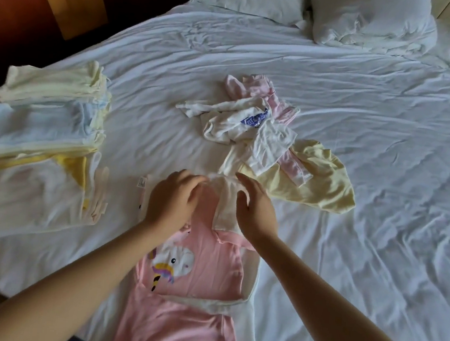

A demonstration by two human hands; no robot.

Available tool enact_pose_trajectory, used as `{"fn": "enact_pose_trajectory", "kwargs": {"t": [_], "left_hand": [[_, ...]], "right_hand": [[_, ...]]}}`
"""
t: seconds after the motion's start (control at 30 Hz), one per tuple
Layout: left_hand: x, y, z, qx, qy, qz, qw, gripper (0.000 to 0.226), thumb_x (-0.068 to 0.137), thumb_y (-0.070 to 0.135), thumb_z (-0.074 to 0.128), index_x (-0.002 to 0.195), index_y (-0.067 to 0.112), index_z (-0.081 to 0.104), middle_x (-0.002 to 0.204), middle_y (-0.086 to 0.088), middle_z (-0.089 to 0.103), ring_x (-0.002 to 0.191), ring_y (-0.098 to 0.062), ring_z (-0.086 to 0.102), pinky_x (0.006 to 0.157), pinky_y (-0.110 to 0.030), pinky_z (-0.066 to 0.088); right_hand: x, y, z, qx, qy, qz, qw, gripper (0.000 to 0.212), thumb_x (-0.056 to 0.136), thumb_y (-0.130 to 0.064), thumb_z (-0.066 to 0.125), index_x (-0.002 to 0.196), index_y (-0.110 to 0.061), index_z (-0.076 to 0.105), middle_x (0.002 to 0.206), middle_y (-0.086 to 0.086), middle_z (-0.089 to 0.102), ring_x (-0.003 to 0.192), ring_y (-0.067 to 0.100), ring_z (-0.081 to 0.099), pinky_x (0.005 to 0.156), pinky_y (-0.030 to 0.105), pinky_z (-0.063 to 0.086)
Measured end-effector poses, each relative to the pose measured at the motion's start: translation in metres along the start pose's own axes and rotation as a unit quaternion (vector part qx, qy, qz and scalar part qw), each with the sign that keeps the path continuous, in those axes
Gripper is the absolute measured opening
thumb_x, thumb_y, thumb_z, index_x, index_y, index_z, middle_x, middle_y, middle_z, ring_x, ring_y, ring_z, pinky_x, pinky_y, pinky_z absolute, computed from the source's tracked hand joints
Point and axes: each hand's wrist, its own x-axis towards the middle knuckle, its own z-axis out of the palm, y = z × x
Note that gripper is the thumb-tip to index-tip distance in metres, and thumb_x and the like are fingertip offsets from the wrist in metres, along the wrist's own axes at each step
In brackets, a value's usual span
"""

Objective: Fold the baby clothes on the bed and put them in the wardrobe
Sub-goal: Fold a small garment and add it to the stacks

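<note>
Pink top [195, 253], unicorn print: flat at near edge of bed [350, 239]. White cloth [226, 209] on its upper end. Left hand [173, 201]: fingers curled, pinching cloth's top edge. Right hand [255, 209]: fingers bent, gripping its right side. Folded stack [42, 123] at left edge; loose heap [263, 135] mid-bed.

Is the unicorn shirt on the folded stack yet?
No, the pink unicorn shirt lies on the sheet, apart from the folded stack.
</note>
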Motion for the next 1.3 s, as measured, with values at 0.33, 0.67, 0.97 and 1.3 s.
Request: {"fn": "enact_pose_trajectory", "kwargs": {"t": [0.33, 0.67, 0.97, 1.3], "left_hand": [[-0.064, -0.041, 0.012, 0.149, -0.162, 0.042, 0.975, 0.056, 0.096, 0.036, 0.030, 0.145, 0.012, 0.043, 0.141, -0.014, 0.053, 0.135, -0.031, 0.046, 0.109, -0.044, 0.028], [-0.044, -0.036, 0.004, 0.154, -0.304, -0.031, 0.940, 0.076, 0.089, 0.059, 0.004, 0.157, 0.024, 0.004, 0.164, -0.001, 0.002, 0.151, -0.020, -0.001, 0.120, -0.039, -0.003], [-0.110, -0.012, -0.054, 0.086, -0.313, -0.002, 0.946, 0.087, 0.079, 0.067, -0.002, 0.157, 0.029, 0.005, 0.163, -0.001, -0.007, 0.151, -0.019, -0.004, 0.122, -0.037, 0.003], [-0.227, 0.010, -0.098, -0.055, -0.193, 0.085, 0.976, 0.050, 0.089, 0.053, 0.049, 0.131, 0.027, 0.057, 0.142, 0.012, 0.046, 0.131, -0.004, 0.041, 0.104, -0.028, 0.041]], "right_hand": [[-0.025, 0.019, 0.038, -0.244, -0.164, -0.025, 0.955, 0.084, 0.080, -0.061, 0.000, 0.155, -0.024, -0.003, 0.163, -0.003, -0.003, 0.149, 0.014, -0.014, 0.118, 0.038, -0.015], [-0.015, 0.013, 0.039, -0.285, -0.230, 0.029, 0.930, 0.077, 0.093, -0.061, 0.019, 0.154, -0.025, -0.011, 0.162, -0.003, -0.013, 0.147, 0.016, -0.019, 0.119, 0.044, -0.015], [-0.106, -0.013, -0.008, -0.101, -0.218, -0.031, 0.970, 0.060, 0.095, -0.045, 0.030, 0.152, -0.027, 0.029, 0.158, -0.008, 0.027, 0.148, 0.011, 0.017, 0.121, 0.040, 0.016], [-0.222, -0.014, -0.027, -0.063, -0.076, -0.151, 0.984, 0.026, 0.087, -0.036, 0.055, 0.105, -0.033, 0.073, 0.116, -0.018, 0.066, 0.110, 0.004, 0.059, 0.086, 0.031, 0.055]]}}
